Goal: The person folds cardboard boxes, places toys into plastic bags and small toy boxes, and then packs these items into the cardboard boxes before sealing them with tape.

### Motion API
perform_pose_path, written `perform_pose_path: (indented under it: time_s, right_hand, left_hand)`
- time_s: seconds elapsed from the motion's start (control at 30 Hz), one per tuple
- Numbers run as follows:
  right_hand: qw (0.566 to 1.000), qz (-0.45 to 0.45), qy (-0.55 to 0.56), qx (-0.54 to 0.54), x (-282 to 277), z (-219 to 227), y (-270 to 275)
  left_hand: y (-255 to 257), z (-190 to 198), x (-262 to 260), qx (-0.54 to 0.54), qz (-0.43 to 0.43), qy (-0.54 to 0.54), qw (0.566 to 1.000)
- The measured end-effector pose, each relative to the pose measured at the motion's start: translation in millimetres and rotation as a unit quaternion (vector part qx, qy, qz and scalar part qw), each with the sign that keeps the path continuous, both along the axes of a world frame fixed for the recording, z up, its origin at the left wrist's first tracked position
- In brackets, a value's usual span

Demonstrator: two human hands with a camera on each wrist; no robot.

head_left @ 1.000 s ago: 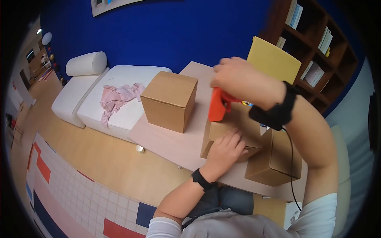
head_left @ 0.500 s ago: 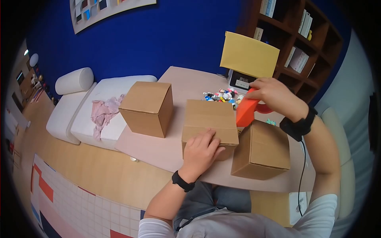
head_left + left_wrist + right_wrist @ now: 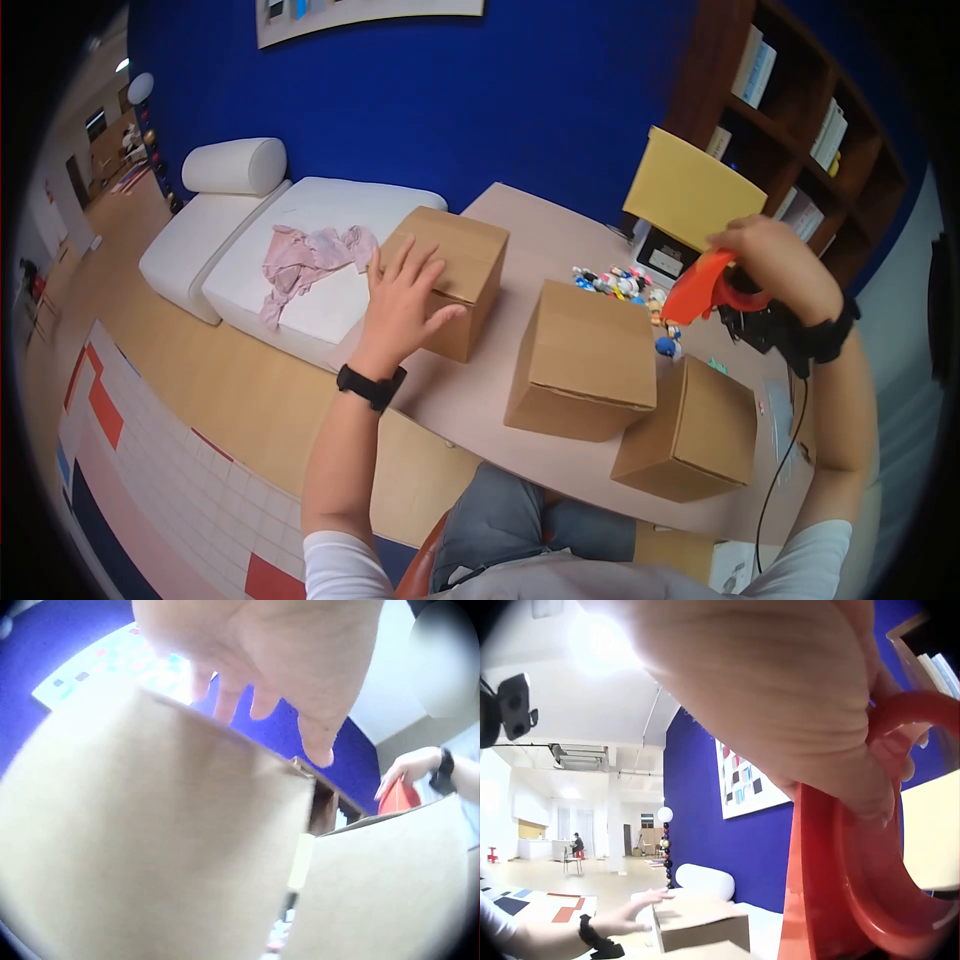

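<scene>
The left hand (image 3: 403, 300) has its fingers spread over the near edge of the left cardboard box (image 3: 462, 245); in the left wrist view the fingers (image 3: 232, 697) extend above a box face (image 3: 150, 825), and contact cannot be told. A red tape dispenser (image 3: 697, 287) is gripped by the right hand (image 3: 775, 258), raised above the right part of the table. The right wrist view shows fingers curled round the dispenser's red body (image 3: 855, 877). The middle box (image 3: 585, 350) and the right box (image 3: 690, 430) stand closed beside each other.
Small colourful toys (image 3: 620, 283) lie behind the middle box, near a yellow panel (image 3: 695, 185). A pink cloth (image 3: 300, 262) lies on the white couch (image 3: 370, 195) to the left. A dark cable (image 3: 780, 470) hangs from the right wrist.
The left hand has moved from the middle box to the left one, its fingers now spread. The right hand has carried the red dispenser from over the middle box to the right.
</scene>
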State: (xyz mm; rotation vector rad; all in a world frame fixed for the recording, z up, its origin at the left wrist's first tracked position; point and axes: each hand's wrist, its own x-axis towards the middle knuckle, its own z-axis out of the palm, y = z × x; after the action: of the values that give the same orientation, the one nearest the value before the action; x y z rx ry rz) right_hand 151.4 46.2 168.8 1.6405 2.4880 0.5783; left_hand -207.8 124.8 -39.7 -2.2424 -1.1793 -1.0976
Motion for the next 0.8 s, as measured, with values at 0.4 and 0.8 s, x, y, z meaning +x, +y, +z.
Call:
perform_pose_path:
  time_s: [0.4, 0.8]
  right_hand:
    - [0.911, 0.368, 0.028, 0.184, -231.3, -60.5, 152.4]
    - [0.898, 0.350, -0.255, 0.082, -357.4, -117.4, 145.9]
  left_hand:
    - [2.2, -50.1, 64.6, 0.013, 0.006, -0.148, 0.989]
    - [4.5, -57.3, 65.6, 0.027, -0.016, -0.166, 0.986]
